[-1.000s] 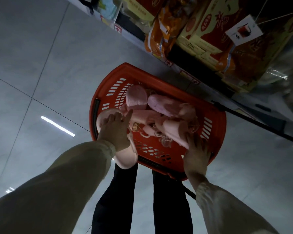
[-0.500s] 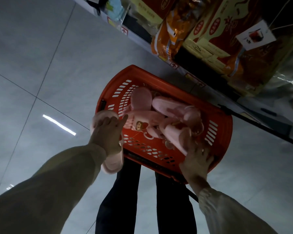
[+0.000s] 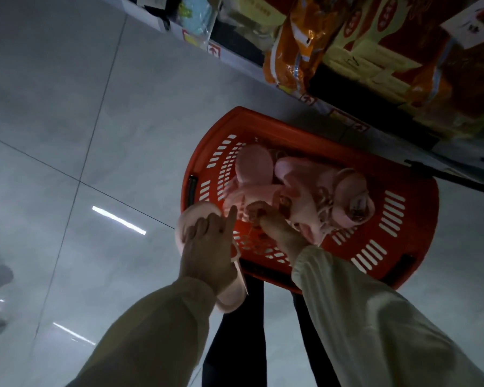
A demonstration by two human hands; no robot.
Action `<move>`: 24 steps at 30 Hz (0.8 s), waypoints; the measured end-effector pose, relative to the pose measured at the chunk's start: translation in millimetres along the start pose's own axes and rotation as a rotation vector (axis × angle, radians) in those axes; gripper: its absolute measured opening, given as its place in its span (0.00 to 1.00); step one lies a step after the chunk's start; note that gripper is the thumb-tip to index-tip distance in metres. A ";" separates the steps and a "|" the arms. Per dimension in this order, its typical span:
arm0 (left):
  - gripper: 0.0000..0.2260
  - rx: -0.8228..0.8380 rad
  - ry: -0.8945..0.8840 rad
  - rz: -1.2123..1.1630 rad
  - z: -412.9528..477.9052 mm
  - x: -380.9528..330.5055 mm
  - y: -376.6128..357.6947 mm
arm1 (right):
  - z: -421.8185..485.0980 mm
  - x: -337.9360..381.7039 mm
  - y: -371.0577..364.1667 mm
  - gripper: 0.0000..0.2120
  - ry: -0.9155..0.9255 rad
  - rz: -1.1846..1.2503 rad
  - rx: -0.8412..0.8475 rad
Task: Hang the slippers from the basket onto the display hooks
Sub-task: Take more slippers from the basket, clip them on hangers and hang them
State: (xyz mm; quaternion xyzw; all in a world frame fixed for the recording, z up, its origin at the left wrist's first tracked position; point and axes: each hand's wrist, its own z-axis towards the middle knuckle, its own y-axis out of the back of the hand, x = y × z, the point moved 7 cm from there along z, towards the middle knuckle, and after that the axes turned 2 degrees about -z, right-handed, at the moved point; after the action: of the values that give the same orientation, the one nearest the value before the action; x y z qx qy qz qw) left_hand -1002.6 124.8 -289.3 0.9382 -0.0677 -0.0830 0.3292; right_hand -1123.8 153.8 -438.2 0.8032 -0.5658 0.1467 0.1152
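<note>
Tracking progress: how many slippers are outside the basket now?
1: the pink slipper, held in the left hand at the near-left corner of the red basket. Others lie piled inside it; any already hung are out of view.

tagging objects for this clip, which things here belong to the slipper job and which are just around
Job: pink slipper held by left hand; pile of pink slippers, right hand in it; red basket.
Just around: orange packets, red-and-yellow boxes.

Slippers (image 3: 299, 188) in basket (image 3: 291, 127), basket on floor (image 3: 67, 107) before the shelves (image 3: 347, 51)
</note>
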 end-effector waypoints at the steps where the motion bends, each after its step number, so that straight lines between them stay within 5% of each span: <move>1: 0.44 0.006 -0.001 0.008 2.1 0.9 -0.9 | 3.1 -0.7 -1.4 0.17 -0.043 0.073 -0.003; 6: 0.44 0.001 0.012 -0.006 12.6 15.6 -5.0 | -12.7 13.9 -1.2 0.17 -0.024 0.307 -0.120; 13: 0.49 -0.019 0.122 -0.153 4.7 34.7 -13.7 | -83.2 38.9 -19.7 0.28 -0.071 0.733 -0.065; 19: 0.60 0.000 0.159 -0.249 -1.0 33.6 -6.2 | -126.1 56.7 -30.3 0.28 0.005 0.917 -0.041; 24: 0.52 -0.111 0.146 -0.248 -3.8 20.0 17.5 | -147.7 55.4 -26.4 0.29 0.004 0.952 -0.046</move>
State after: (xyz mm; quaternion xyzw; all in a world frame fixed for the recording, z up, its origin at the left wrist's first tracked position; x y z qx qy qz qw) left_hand -983.6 109.9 -277.6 0.9232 0.0778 -0.0581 0.3718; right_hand -1096.9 165.9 -280.9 0.4514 -0.8739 0.1724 0.0538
